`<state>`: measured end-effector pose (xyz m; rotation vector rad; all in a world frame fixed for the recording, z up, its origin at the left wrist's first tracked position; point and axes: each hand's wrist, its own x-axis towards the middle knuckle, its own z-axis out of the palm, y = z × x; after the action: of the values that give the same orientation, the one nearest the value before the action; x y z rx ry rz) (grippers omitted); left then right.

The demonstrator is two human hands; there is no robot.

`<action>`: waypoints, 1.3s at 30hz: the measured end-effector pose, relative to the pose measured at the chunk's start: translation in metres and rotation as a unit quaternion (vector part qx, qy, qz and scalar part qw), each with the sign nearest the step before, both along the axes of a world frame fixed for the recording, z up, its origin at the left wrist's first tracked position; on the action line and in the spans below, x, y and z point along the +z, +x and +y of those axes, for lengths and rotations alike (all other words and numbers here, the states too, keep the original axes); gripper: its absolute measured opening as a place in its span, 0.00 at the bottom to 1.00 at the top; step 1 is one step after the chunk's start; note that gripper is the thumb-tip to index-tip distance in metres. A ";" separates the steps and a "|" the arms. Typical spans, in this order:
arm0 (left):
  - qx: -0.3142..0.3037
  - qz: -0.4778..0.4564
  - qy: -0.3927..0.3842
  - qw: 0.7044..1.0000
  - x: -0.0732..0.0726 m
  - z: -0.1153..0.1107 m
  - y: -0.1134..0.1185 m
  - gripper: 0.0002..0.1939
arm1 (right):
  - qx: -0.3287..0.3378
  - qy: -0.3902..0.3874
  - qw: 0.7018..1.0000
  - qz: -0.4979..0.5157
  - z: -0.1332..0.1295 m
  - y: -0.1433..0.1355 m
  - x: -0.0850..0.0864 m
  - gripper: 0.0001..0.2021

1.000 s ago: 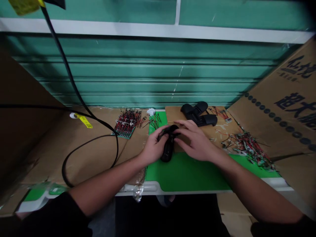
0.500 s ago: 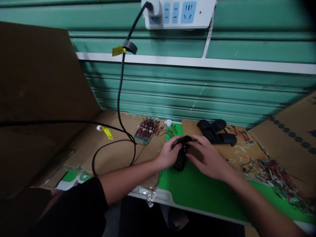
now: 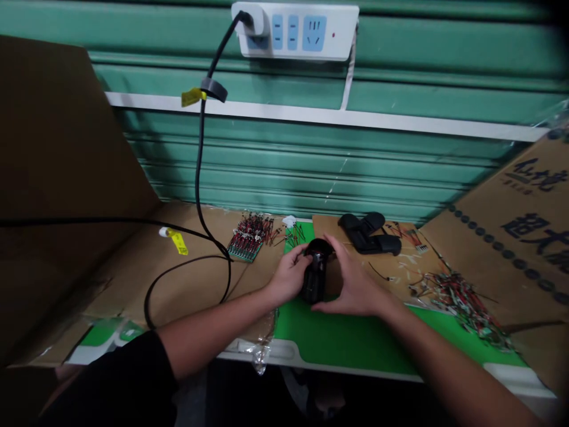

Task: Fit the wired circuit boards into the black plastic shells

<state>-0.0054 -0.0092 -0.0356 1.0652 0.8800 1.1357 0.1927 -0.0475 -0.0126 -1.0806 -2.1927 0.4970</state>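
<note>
A glossy black plastic casing (image 3: 316,276), long with a rounded wider top, stands out over the green table top. My left hand (image 3: 288,276) is closed on its left side, thumb across the front near the upper part. On the other side, my right hand (image 3: 355,284) curves in a wide C, fingertips at the casing's top edge and thumb at its lower end. A gap shows between that palm and the casing. The exact kind of device cannot be made out.
Behind lie black plastic parts (image 3: 371,234). Wired small parts are bunched on a green circuit board (image 3: 244,249); a tangle of wires (image 3: 466,302) lies at right. A black cable (image 3: 200,166) drops from the power strip (image 3: 297,29). Cardboard (image 3: 511,237) stands at right.
The casing's rounded top now faces me more. My right hand's fingers have spread from the top, its thumb moving down to the lower end. The camera view has shifted right.
</note>
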 end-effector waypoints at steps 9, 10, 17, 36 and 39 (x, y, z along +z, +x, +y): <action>0.015 0.221 0.099 0.970 0.018 -0.006 -0.010 0.39 | -0.009 0.009 1.000 0.003 0.005 0.003 0.001 0.73; 0.026 0.270 0.139 0.952 0.020 -0.009 -0.010 0.41 | -0.006 0.004 1.000 0.004 0.005 0.001 0.000 0.73; 0.045 0.417 0.308 0.854 0.021 -0.019 -0.006 0.48 | 0.010 -0.012 1.000 -0.016 0.002 -0.010 -0.010 0.74; 0.323 0.685 -0.094 0.646 0.076 0.106 -0.184 0.41 | -0.279 0.114 0.938 -0.168 0.048 0.072 -0.005 0.32; 0.295 0.652 -0.045 0.697 0.071 0.108 -0.194 0.36 | -0.311 0.100 0.924 -0.199 0.052 0.075 -0.010 0.28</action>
<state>-0.1995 0.0983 0.0351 1.5289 2.5259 0.6339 0.2676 0.0043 -0.0224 -1.7749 -1.9950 -0.2471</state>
